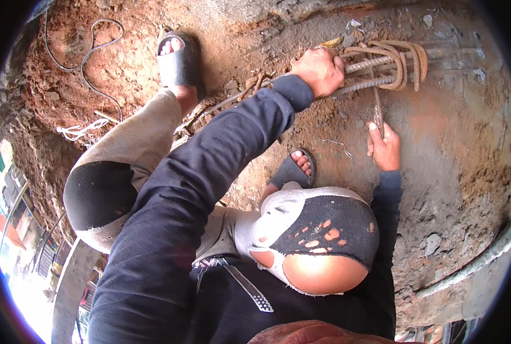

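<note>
A: Where is the slim metal rod [378,112], and how does it lie?
B: In the right hand [385,148], thumb and fingers pinching its near end; its long axis runs nearly straight away from the person, the far end tipped slightly left, reaching the ribbed bars [367,84] just beside the rusty bent loops [422,64].
A: And the left hand [319,71]?
B: Closed over those bars, fingers curled together; I cannot tell how the fingertips sit underneath; the bars run left to right, crosswise to the rod.
</note>
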`<state>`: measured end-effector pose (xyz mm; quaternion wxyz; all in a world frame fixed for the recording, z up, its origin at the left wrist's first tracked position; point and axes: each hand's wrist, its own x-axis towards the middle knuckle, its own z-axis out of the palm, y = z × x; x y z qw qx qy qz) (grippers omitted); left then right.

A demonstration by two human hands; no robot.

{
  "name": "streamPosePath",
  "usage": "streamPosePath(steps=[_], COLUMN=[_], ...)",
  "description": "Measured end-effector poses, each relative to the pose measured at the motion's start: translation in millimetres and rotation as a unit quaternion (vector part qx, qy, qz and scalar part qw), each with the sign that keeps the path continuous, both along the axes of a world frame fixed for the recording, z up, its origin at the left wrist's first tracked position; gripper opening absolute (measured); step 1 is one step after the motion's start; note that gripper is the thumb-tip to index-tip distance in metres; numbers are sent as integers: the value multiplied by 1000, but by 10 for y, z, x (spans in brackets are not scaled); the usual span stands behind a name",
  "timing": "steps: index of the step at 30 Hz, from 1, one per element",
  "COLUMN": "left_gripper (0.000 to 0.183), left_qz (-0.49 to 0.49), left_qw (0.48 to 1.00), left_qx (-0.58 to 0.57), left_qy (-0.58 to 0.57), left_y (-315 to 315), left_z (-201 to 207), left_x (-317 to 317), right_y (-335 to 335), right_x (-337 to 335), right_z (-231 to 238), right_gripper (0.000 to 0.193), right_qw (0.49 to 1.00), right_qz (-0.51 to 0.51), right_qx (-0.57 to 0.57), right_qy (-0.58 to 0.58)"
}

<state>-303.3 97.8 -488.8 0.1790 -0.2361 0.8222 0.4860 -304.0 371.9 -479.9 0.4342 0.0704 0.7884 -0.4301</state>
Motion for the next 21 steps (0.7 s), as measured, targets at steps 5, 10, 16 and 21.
streamPosePath(steps=[5,10,16,21], left_gripper=[34,34,33,35], left_qz=[-2,-7,-14,-18], left_qw=[999,999,999,1000], left_qx=[-32,-29,-39,-22], left_qy=[8,18,8,3], left_y=[19,12,8,-5], left_z=[-119,-111,-98,-96], left_x=[4,-9,3,-9], right_y=[-163,-150,-144,-301], right_x=[44,85,18,-224], right_z=[113,73,62,70], right_gripper=[28,27,27,23], right_qw=[999,999,998,995], right_qz=[-13,-31,-37,-25], right_qx=[-32,-37,-40,-68], right_qy=[3,19,29,69])
